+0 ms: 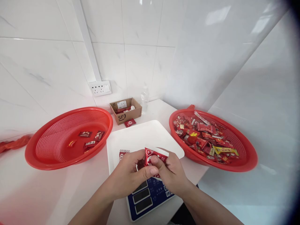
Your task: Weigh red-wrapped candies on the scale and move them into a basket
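Between both hands, over the white tray (145, 132): one red packet (154, 154), pinched from each side.

I log the left hand (127, 175) and right hand (172, 172) both closed on it, thumbs and forefingers meeting at its middle. I judge it light, thin, crinkly film, probably slick; the serrated seam at its far edge looks the surest hold. Its lower half is hidden behind the thumbs, so I cannot tell contents or whether it is torn. The scale (150, 198) below the wrists is partly covered. A second packet (122, 153) lies just beyond the left knuckles, its print unreadable.
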{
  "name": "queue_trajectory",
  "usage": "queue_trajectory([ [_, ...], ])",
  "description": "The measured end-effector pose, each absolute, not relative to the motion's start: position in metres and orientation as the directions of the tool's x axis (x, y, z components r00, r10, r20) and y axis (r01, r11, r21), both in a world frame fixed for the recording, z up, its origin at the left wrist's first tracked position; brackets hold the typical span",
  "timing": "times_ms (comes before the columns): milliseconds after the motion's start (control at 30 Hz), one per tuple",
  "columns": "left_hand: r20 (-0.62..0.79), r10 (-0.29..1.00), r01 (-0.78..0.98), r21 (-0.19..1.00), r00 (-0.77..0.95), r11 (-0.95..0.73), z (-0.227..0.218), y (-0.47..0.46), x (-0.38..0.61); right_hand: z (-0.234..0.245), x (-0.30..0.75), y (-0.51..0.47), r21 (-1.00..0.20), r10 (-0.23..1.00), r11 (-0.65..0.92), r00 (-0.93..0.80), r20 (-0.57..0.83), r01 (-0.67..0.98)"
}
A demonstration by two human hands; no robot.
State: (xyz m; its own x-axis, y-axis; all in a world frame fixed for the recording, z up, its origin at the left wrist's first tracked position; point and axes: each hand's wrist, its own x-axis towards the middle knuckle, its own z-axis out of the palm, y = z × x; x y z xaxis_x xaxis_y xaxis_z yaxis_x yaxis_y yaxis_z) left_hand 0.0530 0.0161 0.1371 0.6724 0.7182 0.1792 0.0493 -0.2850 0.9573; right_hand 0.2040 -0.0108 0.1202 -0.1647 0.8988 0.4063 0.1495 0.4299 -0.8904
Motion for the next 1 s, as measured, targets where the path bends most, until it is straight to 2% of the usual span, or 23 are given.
queue_trajectory([
  [133, 0.134, 0.722, 0.066, 0.968, 0.679, -0.242, 0.137, 0.016, 0.052, 0.120, 0.204, -0.009, -0.914, 0.915, 0.387, -0.175, 0.364, 0.125],
  [333, 0.179, 0.791, -0.060, 0.982, 0.585, -0.178, 0.131, 0.017, 0.052, 0.116, 0.205, -0.008, -0.905, 0.894, 0.421, -0.192, 0.404, 0.054],
  [533, 0.193, 0.842, -0.047, 0.979, 0.504, -0.197, 0.131, 0.018, 0.052, 0.119, 0.204, -0.008, -0.898, 0.911, 0.396, -0.200, 0.360, 0.189],
  [733, 0.187, 0.816, 0.007, 0.974, 0.548, -0.228, 0.133, 0.018, 0.053, 0.122, 0.205, -0.009, -0.893, 0.898, 0.421, -0.217, 0.384, 0.161],
  [833, 0.219, 0.853, 0.029, 0.964, 0.474, -0.263, 0.132, 0.020, 0.051, 0.119, 0.207, -0.006, -0.885, 0.916, 0.398, -0.161, 0.368, 0.241],
  [933, 0.296, 0.908, 0.085, 0.939, 0.295, -0.334, 0.129, 0.024, 0.047, 0.112, 0.215, 0.002, -0.890, 0.950, 0.312, -0.116, 0.290, 0.331],
  [1000, 0.358, 0.911, 0.141, 0.910, 0.207, -0.390, 0.127, 0.026, 0.044, 0.106, 0.224, 0.009, -0.846, 0.968, 0.250, -0.090, 0.235, 0.472],
])
